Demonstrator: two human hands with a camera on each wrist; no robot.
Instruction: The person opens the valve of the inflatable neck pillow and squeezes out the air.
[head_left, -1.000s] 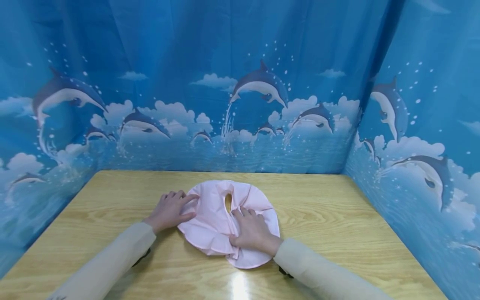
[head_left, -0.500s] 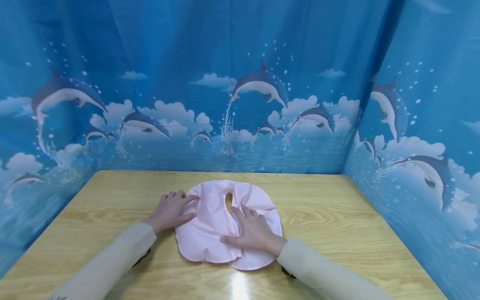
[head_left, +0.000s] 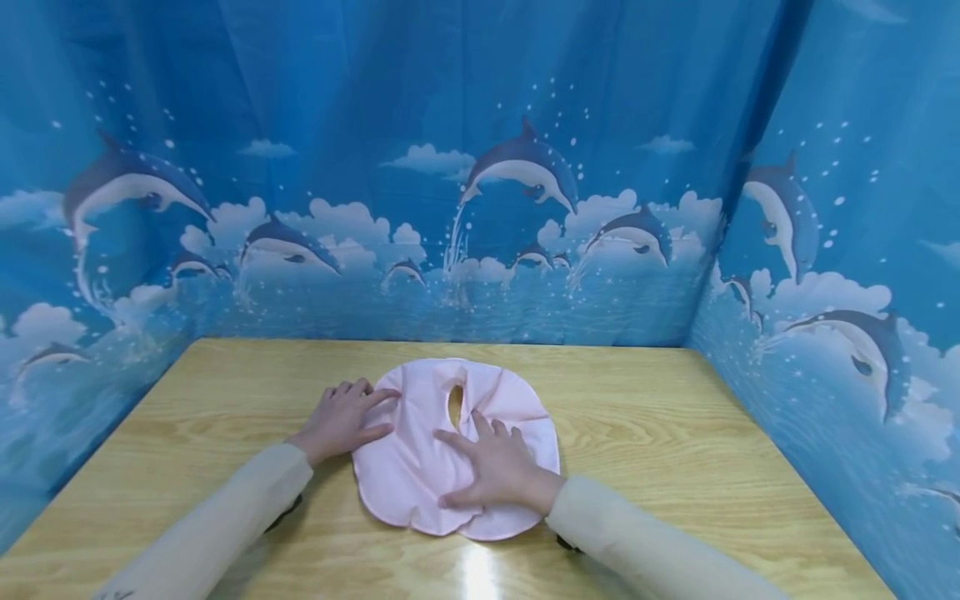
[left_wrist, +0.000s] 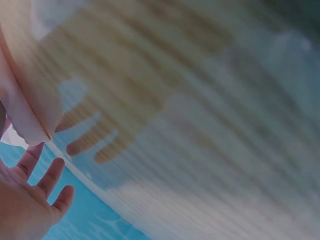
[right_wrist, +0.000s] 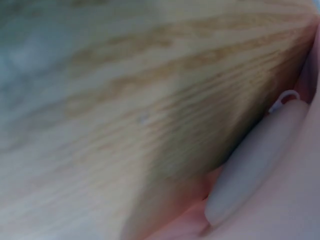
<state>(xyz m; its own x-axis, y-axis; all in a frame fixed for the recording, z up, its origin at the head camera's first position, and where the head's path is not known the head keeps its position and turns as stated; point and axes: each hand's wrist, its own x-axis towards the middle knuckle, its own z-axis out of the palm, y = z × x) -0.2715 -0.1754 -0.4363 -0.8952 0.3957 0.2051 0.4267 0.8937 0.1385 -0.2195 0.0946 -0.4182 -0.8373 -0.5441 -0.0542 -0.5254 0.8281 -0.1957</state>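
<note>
A pale pink round cloth, like a baby bib with a neck hole near its middle, lies on the table; this bib is mostly flat with soft creases. My left hand rests at its left edge, thumb and index finger touching the cloth. Spread over the right half, my right hand presses on the bib just below the hole. In the left wrist view, the left hand shows loosely extended fingers beside the pink edge. The right wrist view is blurred; pink cloth fills its lower right, with a small white loop.
The wood-grain table extends around the bib on all sides. A blue curtain with dolphins hangs behind it and along its sides. A light glare sits on the tabletop near the front.
The bib's crumpled front-left edge has spread out flat toward the front. My right hand's thumb and fingers have shifted slightly left and fanned wider. The left hand stays in place.
</note>
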